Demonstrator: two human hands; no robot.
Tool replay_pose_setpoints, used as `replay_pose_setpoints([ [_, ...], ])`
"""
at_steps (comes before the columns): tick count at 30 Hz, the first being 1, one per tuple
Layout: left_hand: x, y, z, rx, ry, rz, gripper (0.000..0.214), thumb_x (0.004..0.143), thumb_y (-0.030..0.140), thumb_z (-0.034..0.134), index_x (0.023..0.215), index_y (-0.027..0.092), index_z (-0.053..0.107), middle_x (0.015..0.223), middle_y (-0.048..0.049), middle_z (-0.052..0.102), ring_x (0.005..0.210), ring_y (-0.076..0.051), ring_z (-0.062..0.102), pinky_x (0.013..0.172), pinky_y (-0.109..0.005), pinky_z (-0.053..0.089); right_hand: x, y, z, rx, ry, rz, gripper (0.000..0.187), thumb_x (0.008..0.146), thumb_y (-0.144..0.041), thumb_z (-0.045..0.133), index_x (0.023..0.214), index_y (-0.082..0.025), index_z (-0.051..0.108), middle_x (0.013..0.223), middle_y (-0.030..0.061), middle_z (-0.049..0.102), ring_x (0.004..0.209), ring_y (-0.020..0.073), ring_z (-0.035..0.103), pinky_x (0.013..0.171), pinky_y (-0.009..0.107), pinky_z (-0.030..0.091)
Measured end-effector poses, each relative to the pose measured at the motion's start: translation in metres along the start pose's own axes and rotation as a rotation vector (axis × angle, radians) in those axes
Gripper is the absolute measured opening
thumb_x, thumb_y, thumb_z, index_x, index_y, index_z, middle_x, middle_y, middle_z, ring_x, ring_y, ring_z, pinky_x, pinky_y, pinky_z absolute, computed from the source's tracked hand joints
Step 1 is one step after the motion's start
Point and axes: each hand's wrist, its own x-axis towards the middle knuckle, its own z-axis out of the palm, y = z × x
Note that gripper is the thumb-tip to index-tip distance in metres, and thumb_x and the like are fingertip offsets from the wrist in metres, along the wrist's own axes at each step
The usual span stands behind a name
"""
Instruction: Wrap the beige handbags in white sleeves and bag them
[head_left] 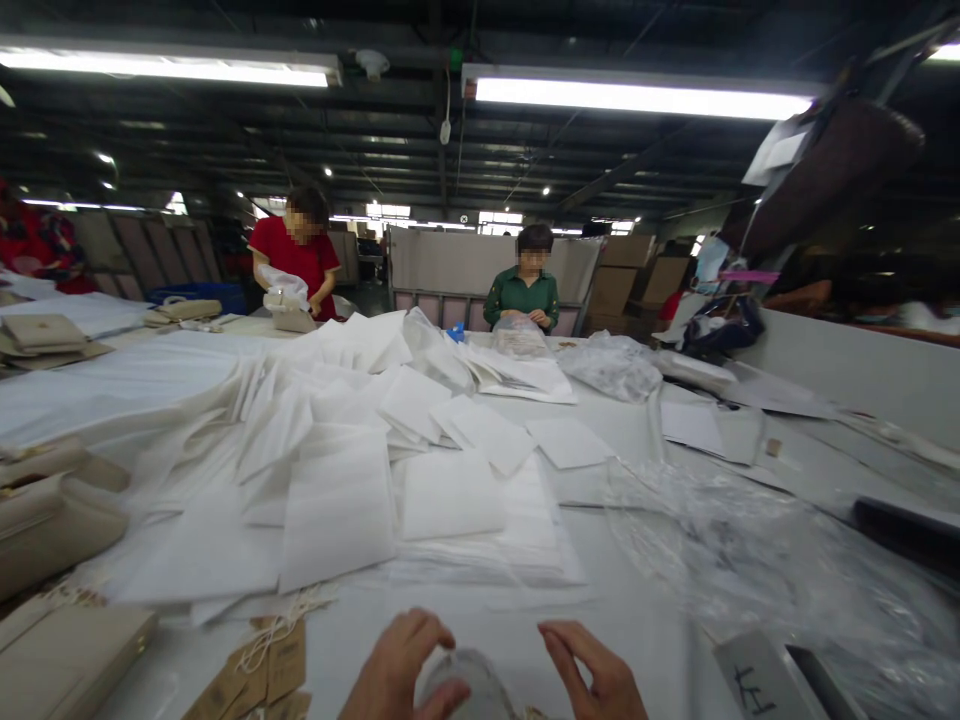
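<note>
My left hand (409, 668) is at the bottom centre, fingers curved and thumb spread apart. Beside its thumb is a clear, round-edged plastic-looking thing (480, 675), partly cut off by the lower edge; its kind I cannot make out. To the right of it, my right hand (592, 672) hovers with fingers stretched out and nothing visible in them. Brown paper tags (262, 665) with white strings lie left of my left hand. Beyond both hands spreads a heap of white foam-like sheets or sleeves (337, 505).
Beige handbags (56, 520) line the left side, one (75, 655) near the front. Crumpled clear plastic (742, 550) covers the right, by a grey box (757, 675) with black writing. Across the table stand a person in red (330, 255) and one in green (521, 295).
</note>
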Motion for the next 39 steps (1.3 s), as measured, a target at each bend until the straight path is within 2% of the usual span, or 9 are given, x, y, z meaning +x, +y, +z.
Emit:
replay_pose_setpoints([
  [3,0.067,-0.017,-0.014,0.234,0.003,0.006,0.051,0.087,0.041,0.058,0.134,0.025,0.045,0.140,-0.0104,0.050,0.128,-0.027,0.047,0.108,-0.045,0.038,0.049,0.025,0.010,-0.209,-0.015,-0.026,0.033,0.100,-0.024,0.033,0.098,-0.018,0.066,0.099,0.0082,0.073,0.092,0.0183,0.069,0.084,0.029,0.055],
  [6,0.128,-0.042,-0.002,0.422,-0.064,0.017,0.076,0.082,0.041,0.066,0.146,0.024,0.029,0.152,-0.0158,0.034,0.140,-0.037,0.030,0.113,-0.058,0.025,0.094,0.047,0.026,-0.321,-0.079,-0.046,0.025,0.093,-0.012,0.042,0.105,-0.015,0.064,0.111,0.0130,0.069,0.101,0.0230,0.065,0.089,0.036,0.052],
  [8,0.153,-0.062,0.012,0.447,-0.103,0.021,0.076,0.080,0.039,0.068,0.145,0.024,0.031,0.152,-0.0177,0.034,0.139,-0.040,0.029,0.110,-0.061,0.026,0.115,0.055,0.036,-0.399,-0.142,-0.066,0.023,0.087,-0.008,0.051,0.106,-0.013,0.063,0.115,0.0160,0.066,0.103,0.0266,0.063,0.086,0.039,0.051],
  [13,0.171,-0.106,0.029,0.487,-0.178,0.013,0.055,0.087,0.033,0.060,0.138,0.028,0.041,0.149,-0.0150,0.040,0.134,-0.038,0.038,0.104,-0.057,0.035,0.135,0.068,0.048,-0.471,-0.364,-0.163,0.012,0.085,-0.004,0.056,0.085,-0.014,0.063,0.089,0.0051,0.067,0.087,0.0194,0.062,0.081,0.034,0.049],
  [20,0.180,-0.142,0.006,0.500,-0.067,-0.195,0.046,0.092,0.012,0.036,0.136,0.022,0.041,0.139,-0.0179,0.046,0.125,-0.035,0.045,0.095,-0.052,0.041,0.155,0.075,0.037,-0.365,-0.451,-0.089,0.010,0.086,-0.015,0.060,0.077,-0.015,0.066,0.078,0.0034,0.069,0.076,0.0163,0.062,0.074,0.031,0.046],
  [23,0.187,-0.133,-0.006,0.465,0.006,-0.220,0.039,0.094,0.018,0.036,0.133,0.020,0.044,0.134,-0.0182,0.050,0.119,-0.034,0.048,0.093,-0.053,0.040,0.165,0.074,0.024,-0.258,-0.450,-0.023,0.013,0.082,-0.023,0.064,0.071,-0.018,0.069,0.068,0.0015,0.070,0.065,0.0158,0.062,0.061,0.026,0.042],
  [29,0.192,-0.071,0.001,0.323,-0.105,0.141,0.057,0.079,0.066,0.059,0.123,0.029,0.054,0.123,-0.0053,0.062,0.114,-0.026,0.050,0.099,-0.042,0.034,0.169,0.073,0.010,-0.093,-0.435,0.020,0.022,0.084,-0.023,0.056,0.067,-0.021,0.069,0.062,-0.0026,0.068,0.058,0.0129,0.060,0.054,0.022,0.038],
  [34,0.207,-0.047,0.025,0.334,-0.171,0.156,0.027,0.091,0.045,0.053,0.096,0.021,0.065,0.099,-0.0083,0.068,0.098,-0.026,0.058,0.088,-0.042,0.040,0.162,0.070,0.020,-0.170,-0.226,0.088,0.022,0.085,-0.035,0.060,0.071,-0.019,0.061,0.068,0.0019,0.068,0.061,0.0164,0.062,0.055,0.025,0.040],
  [39,0.214,-0.057,0.028,0.364,-0.171,0.048,0.023,0.095,0.021,0.041,0.094,0.017,0.064,0.095,-0.0106,0.067,0.095,-0.025,0.059,0.083,-0.040,0.043,0.150,0.083,0.023,-0.283,-0.125,-0.027,0.011,0.091,-0.030,0.055,0.091,-0.020,0.060,0.065,0.0007,0.067,0.058,0.0173,0.062,0.055,0.026,0.040],
])
